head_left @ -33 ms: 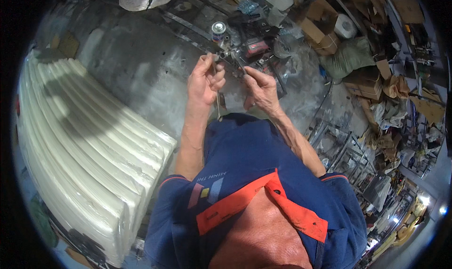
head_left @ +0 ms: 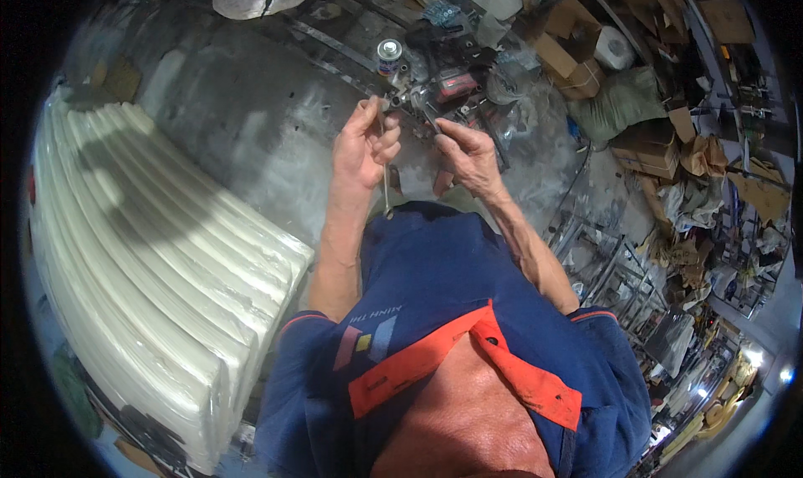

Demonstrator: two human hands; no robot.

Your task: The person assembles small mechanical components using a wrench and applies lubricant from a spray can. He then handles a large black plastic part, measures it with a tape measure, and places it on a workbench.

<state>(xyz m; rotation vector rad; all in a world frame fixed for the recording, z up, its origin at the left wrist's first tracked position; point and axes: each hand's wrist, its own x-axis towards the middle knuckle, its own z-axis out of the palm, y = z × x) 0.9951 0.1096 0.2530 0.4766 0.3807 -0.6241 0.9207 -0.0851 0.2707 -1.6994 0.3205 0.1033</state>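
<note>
My left hand point(head_left: 365, 148) is closed round a slim metal wrench point(head_left: 386, 189). Its lower end hangs below the fist, near the front of my blue shirt; its upper end is partly covered by my fingers. In my right hand point(head_left: 473, 160), thumb and fingers pinch the handle of a second metal wrench point(head_left: 428, 112), whose bright head points away from me. Both tools' far ends come close to a small cluster of metal parts point(head_left: 401, 93), and I cannot tell whether they touch it. A metal can point(head_left: 389, 53) stands just beyond.
A red-and-black case point(head_left: 457, 84) lies among dark tools past my right hand. Plastic-wrapped white panels point(head_left: 167, 252) are stacked at left. Metal bars point(head_left: 335, 47) cross the floor ahead. Cardboard boxes point(head_left: 573, 56), a green sack point(head_left: 619, 106) and a metal frame point(head_left: 598, 256) stand at right.
My right hand has shifted very slightly to the right. My left hand and its wrench have hardly moved.
</note>
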